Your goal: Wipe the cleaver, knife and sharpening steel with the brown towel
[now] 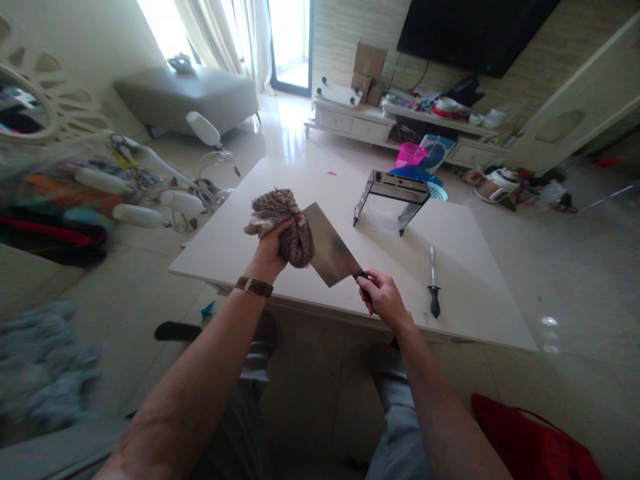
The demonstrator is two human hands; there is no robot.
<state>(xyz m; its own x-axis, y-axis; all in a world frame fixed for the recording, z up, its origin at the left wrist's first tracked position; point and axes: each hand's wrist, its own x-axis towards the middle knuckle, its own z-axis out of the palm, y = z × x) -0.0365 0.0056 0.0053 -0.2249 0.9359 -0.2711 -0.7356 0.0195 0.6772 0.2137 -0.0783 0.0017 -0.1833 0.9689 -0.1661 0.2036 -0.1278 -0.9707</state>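
My right hand [383, 297] is wrapped round the black handle of a cleaver [329, 250], whose broad blade points up and to the left over the table. In my left hand [274, 247] is a bunched brown-and-white towel [280, 220], its right side against or just beside the blade's far edge; contact is hard to make out. A sharpening steel [434, 287] with a black handle lies on the table to the right of my right hand. Beyond the cleaver stands a knife block [400, 187] with a slotted dark top and clear sides.
The white table [310, 297] spans the middle, its near edge in front of my legs. Behind it are a pink basket [411, 155], a low TV cabinet [355, 123] and a grey bench [195, 93]. A white lamp [165, 167] with several arms stands left; a red bag [530, 440] lies lower right.
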